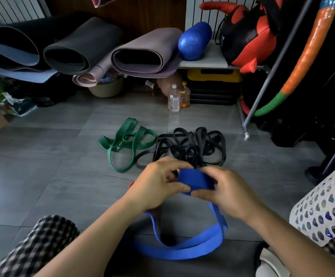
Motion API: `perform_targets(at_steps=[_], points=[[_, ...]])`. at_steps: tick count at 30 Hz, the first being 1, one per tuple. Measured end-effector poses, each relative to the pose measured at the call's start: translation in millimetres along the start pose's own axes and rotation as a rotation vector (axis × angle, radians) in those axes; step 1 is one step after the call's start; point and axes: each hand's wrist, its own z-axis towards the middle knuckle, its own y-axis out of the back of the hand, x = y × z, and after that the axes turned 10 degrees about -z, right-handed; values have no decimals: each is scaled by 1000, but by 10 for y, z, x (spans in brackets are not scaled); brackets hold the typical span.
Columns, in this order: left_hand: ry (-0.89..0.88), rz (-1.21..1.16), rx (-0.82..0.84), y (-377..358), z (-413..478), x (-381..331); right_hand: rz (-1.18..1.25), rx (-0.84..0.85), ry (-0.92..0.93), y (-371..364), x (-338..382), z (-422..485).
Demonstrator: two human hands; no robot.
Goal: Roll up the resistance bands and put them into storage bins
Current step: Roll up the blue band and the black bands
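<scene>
Grey tiled floor [42, 176]: fills the middle and lower frame and carries all the bands. Rolled exercise mats [78, 47]: several, stacked on their sides across the upper left. White perforated storage bin [322, 206]: lower right edge, partly cut off by the frame. Blue resistance band [182, 250]: lower centre, one end wound into a partial roll held between both hands, the rest trailing in a loose loop on the floor. Black resistance bands [192, 146]: tangled heap at centre, just above the hands. Green resistance band [128, 140]: loose loops just left of the black heap. Left grip [158, 184]: fingers and thumb curled round the roll's left side. Right grip [228, 192]: thumb and fingers pinching the roll's right side. Two plastic bottles [174, 98]: upright, upper centre. Red sliver [131, 184]: beside the left grip, possibly another band.
</scene>
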Motion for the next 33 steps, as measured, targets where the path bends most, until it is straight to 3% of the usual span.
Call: perform_targets(at_steps=[3,5,11,13,14,17,20,23,27,31,33], points=[[64,-434,-126,-32,-19,-85,571,-15,-70,106,-3,30],[79,-692,-159,-79,-30,-98,813,-29,-60,119,-5,34],[145,-1217,-199,-243,-93,-70,1010,-65,-46,-150,99,-14],[158,-1214,-148,-213,-92,-65,955,-72,-61,-125,93,-18],[162,-1102,-127,-173,-83,-56,913,-57,-68,-85,84,-16],[152,-446,-108,-14,-19,-50,710,13,-111,12,40,8],[127,-257,-67,43,-2,-80,416,78,-103,17,7,20],[122,-406,-109,30,-20,-97,565,37,-110,18,8,28],[114,-854,-154,-104,-58,-19,946,-49,-54,-21,4,56],[143,-1181,-187,-207,-64,4,1007,-68,0,-151,56,57],[173,-1133,-166,-178,-42,-27,959,-66,-47,-98,62,62]])
